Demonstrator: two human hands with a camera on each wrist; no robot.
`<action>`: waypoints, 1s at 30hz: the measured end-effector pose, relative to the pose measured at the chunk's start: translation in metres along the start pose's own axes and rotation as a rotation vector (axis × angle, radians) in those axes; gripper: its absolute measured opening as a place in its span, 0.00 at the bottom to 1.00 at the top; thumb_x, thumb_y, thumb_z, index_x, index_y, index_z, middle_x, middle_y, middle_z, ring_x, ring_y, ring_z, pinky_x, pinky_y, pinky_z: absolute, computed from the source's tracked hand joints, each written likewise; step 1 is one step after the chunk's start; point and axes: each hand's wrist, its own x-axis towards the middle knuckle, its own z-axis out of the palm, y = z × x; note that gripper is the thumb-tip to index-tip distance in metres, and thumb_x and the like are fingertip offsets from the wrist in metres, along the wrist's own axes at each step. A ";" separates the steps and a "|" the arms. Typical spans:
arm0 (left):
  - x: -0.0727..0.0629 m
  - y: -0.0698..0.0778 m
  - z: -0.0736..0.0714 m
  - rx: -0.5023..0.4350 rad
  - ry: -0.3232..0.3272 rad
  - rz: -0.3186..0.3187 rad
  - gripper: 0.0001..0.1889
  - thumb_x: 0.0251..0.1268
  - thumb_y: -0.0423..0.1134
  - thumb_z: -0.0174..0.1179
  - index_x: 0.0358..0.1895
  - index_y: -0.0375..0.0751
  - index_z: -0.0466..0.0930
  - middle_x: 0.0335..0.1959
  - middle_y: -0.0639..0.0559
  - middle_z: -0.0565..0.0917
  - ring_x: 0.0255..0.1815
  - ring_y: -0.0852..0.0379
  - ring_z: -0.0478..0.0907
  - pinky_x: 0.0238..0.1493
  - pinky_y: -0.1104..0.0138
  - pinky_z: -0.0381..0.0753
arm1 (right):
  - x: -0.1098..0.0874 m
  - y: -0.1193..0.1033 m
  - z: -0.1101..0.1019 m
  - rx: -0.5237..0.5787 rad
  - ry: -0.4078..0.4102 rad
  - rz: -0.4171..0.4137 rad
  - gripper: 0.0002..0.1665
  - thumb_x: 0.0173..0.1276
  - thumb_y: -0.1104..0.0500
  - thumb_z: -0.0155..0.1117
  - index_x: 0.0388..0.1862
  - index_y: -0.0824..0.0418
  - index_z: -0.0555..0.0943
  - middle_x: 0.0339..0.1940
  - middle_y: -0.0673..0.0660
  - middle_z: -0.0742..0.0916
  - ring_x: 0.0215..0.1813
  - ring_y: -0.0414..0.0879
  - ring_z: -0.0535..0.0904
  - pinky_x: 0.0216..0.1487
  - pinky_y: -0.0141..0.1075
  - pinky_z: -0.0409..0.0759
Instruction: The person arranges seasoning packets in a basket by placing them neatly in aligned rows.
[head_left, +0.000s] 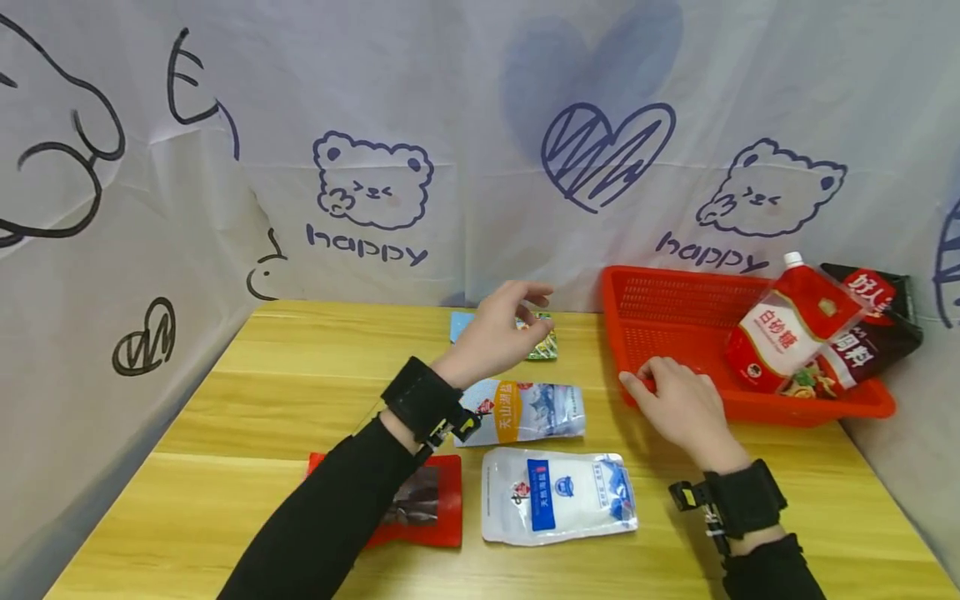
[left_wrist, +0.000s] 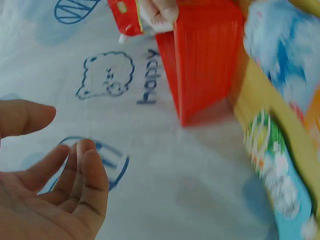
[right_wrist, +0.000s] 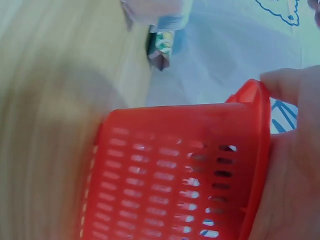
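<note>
From the head camera I see a small, flat, glossy packet in light blue and green print (head_left: 543,346) near the back edge of the pale wood-grain tabletop (head_left: 262,392), its long axis running left to right. The left hand (head_left: 495,329) partly covers it from this angle and is clearly the nearer one. The right hand (head_left: 678,400) curls over the near left corner of the red perforated plastic basket (head_left: 795,408), which sits to the packet's right and holds a red-and-white spouted pouch (head_left: 780,333) and a crinkled black pouch (head_left: 885,333). Nearer me lie a silvery pouch with an orange band (head_left: 536,408) and a smooth white pouch with a blue panel (head_left: 585,492), both lengthwise left to right.

On my left wrist feed, that hand is empty, thumb and bent fingers well parted; the packet lies apart from them.

My right wrist feed shows the basket's slotted, tapering wall and flared lip, with the right hand gripping the lip.
</note>
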 end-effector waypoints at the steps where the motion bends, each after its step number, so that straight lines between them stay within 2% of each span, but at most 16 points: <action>1: -0.004 -0.002 -0.007 0.017 -0.002 0.016 0.24 0.75 0.35 0.61 0.71 0.37 0.73 0.61 0.43 0.78 0.50 0.51 0.78 0.46 0.66 0.82 | 0.001 -0.002 -0.001 -0.007 -0.014 0.011 0.23 0.78 0.42 0.59 0.44 0.62 0.79 0.31 0.56 0.80 0.38 0.55 0.75 0.46 0.51 0.70; 5: -0.022 -0.010 -0.036 0.085 -0.029 0.073 0.22 0.75 0.34 0.62 0.68 0.34 0.75 0.60 0.42 0.79 0.48 0.50 0.78 0.46 0.63 0.81 | 0.005 -0.005 -0.002 -0.028 -0.060 0.041 0.24 0.79 0.41 0.58 0.47 0.62 0.81 0.32 0.57 0.80 0.39 0.56 0.75 0.45 0.52 0.70; 7: -0.033 -0.014 -0.050 0.116 -0.056 0.081 0.21 0.75 0.34 0.62 0.67 0.35 0.76 0.59 0.42 0.79 0.48 0.50 0.78 0.45 0.62 0.81 | 0.007 -0.007 -0.002 -0.029 -0.075 0.053 0.26 0.79 0.40 0.57 0.50 0.63 0.81 0.35 0.58 0.82 0.40 0.57 0.76 0.46 0.53 0.71; 11: -0.055 -0.022 -0.075 0.192 -0.130 0.058 0.20 0.74 0.37 0.64 0.65 0.37 0.78 0.58 0.45 0.80 0.50 0.51 0.78 0.45 0.60 0.82 | 0.009 -0.009 -0.002 -0.020 -0.087 0.078 0.28 0.79 0.39 0.54 0.53 0.64 0.82 0.39 0.60 0.84 0.42 0.59 0.77 0.47 0.57 0.71; 15: -0.078 -0.034 -0.093 0.276 -0.250 0.011 0.23 0.70 0.44 0.68 0.65 0.41 0.79 0.61 0.47 0.81 0.56 0.50 0.78 0.52 0.56 0.83 | 0.010 -0.010 -0.002 -0.015 -0.080 0.082 0.29 0.79 0.39 0.54 0.52 0.63 0.82 0.37 0.60 0.83 0.41 0.59 0.77 0.47 0.57 0.71; 18: -0.094 -0.048 -0.095 0.309 -0.369 -0.043 0.28 0.66 0.49 0.71 0.65 0.42 0.79 0.62 0.47 0.81 0.60 0.48 0.77 0.59 0.52 0.82 | 0.009 -0.008 -0.002 -0.020 -0.077 0.083 0.28 0.79 0.39 0.53 0.52 0.63 0.82 0.37 0.60 0.83 0.41 0.59 0.77 0.47 0.56 0.71; 22: -0.112 -0.065 -0.089 0.306 -0.492 -0.163 0.32 0.62 0.53 0.74 0.66 0.43 0.78 0.63 0.47 0.80 0.63 0.45 0.76 0.61 0.50 0.81 | 0.009 -0.008 -0.001 -0.021 -0.069 0.085 0.29 0.79 0.39 0.53 0.51 0.63 0.82 0.37 0.60 0.83 0.41 0.59 0.77 0.46 0.55 0.71; 26: -0.127 -0.078 -0.083 0.287 -0.543 -0.266 0.34 0.58 0.53 0.77 0.65 0.42 0.79 0.62 0.46 0.80 0.63 0.42 0.75 0.61 0.47 0.80 | 0.009 -0.008 -0.001 -0.017 -0.064 0.081 0.29 0.79 0.39 0.52 0.51 0.63 0.82 0.37 0.60 0.83 0.40 0.58 0.77 0.46 0.54 0.70; 30: -0.137 -0.087 -0.076 0.261 -0.573 -0.371 0.36 0.53 0.52 0.80 0.64 0.42 0.79 0.58 0.48 0.81 0.58 0.45 0.77 0.59 0.47 0.81 | 0.009 -0.007 -0.001 -0.017 -0.062 0.078 0.29 0.79 0.39 0.52 0.50 0.63 0.82 0.36 0.59 0.83 0.40 0.58 0.76 0.46 0.53 0.70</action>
